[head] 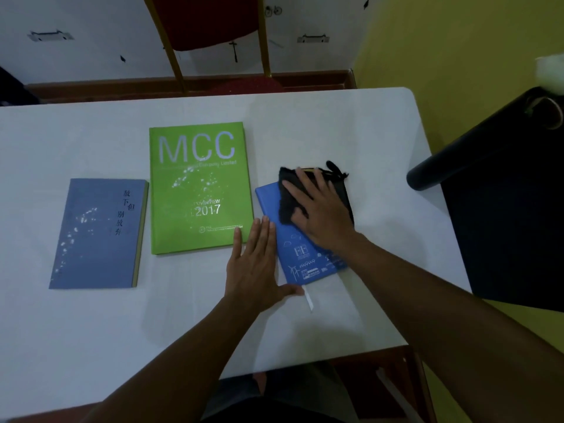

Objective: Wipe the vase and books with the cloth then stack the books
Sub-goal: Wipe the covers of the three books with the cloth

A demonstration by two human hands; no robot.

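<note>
Three books lie on the white table [91, 331]. A grey-blue book [97, 236] with white specks is at the left, a green MCC book [198, 190] with specks is in the middle, and a blue notebook [302, 261] lies tilted at the right. My right hand [320, 212] presses flat on a black cloth [288, 198] that covers the notebook's far end. My left hand [256, 267] lies flat, fingers apart, against the notebook's left edge. A dark cylinder with white flowers, perhaps the vase [488, 141], lies beyond the table's right edge.
A red chair [213, 32] with a gold frame stands behind the table's far edge. A white ribbon bookmark [308, 299] sticks out of the notebook's near end. The floor to the right is yellow-green.
</note>
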